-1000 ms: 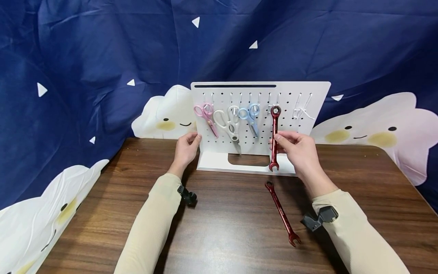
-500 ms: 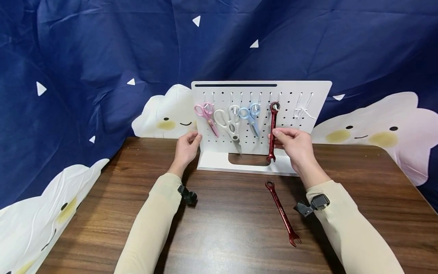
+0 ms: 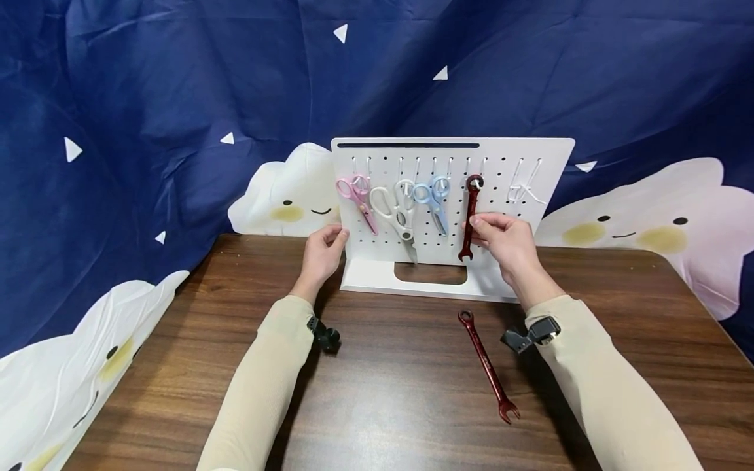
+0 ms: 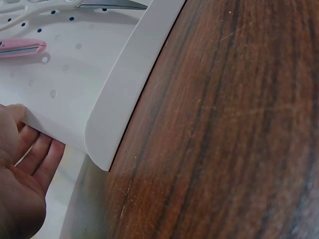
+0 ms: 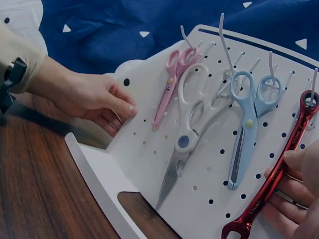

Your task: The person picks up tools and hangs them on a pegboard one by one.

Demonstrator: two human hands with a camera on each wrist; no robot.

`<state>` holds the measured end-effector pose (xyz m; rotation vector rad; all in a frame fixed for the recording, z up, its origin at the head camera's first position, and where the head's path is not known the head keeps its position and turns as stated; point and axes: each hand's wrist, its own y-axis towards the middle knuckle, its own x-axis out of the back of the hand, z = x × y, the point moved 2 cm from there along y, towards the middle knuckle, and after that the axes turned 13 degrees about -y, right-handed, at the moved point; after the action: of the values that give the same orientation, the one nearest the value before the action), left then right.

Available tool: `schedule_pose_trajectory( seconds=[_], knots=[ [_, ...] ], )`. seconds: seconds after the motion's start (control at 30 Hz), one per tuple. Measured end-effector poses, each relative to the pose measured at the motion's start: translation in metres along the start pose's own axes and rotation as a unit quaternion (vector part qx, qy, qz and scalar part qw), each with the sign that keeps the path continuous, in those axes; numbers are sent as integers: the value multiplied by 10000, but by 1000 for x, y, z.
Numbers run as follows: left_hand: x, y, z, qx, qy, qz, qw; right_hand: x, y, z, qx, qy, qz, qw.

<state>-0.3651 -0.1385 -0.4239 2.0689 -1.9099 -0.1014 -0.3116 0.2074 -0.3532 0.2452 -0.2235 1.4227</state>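
Note:
My right hand (image 3: pixel 508 247) pinches a red combination wrench (image 3: pixel 470 219) between thumb and fingers. In the right wrist view a white hook passes through the ring end of that wrench (image 5: pixel 284 169), and its fork end points down. At the left edge of the white pegboard (image 3: pixel 377 252), my left hand (image 3: pixel 322 254) grips the panel, thumb on the front face and fingers behind. Pink scissors (image 3: pixel 363 206), white scissors (image 3: pixel 403 219) and light blue scissors (image 3: pixel 437 212) hang on hooks left of the held wrench.
A second red wrench (image 3: pixel 487 366) lies on the wooden table (image 3: pixel 400 418) in front of the stand. A bare white hook (image 3: pixel 521 190) sits at the pegboard's right. Behind hangs a blue curtain (image 3: pixel 377 72) with cloud prints.
My right hand has raised the wrench slightly and pushed it toward the pegboard, and its ring end has moved back along the hook. My left hand stays at the board's edge.

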Motion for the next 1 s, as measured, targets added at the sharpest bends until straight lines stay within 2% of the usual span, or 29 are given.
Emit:
schedule_pose_trajectory(
  seconds=[0.27, 0.53, 0.77, 1.0],
  knots=[
    [-1, 0, 0, 28, 28, 12, 10000, -1, 4, 0, 47, -225, -132, 9996],
    [0, 0, 0, 2, 57, 33, 10000, -2, -1, 0, 43, -414, -389, 9984],
    [0, -1, 0, 66, -12, 4, 10000, -2, -9, -2, 149, -276, -360, 9989],
    [0, 0, 0, 61, -75, 3, 10000, 1, -25, -4, 318, -219, -223, 9990]
  ],
)
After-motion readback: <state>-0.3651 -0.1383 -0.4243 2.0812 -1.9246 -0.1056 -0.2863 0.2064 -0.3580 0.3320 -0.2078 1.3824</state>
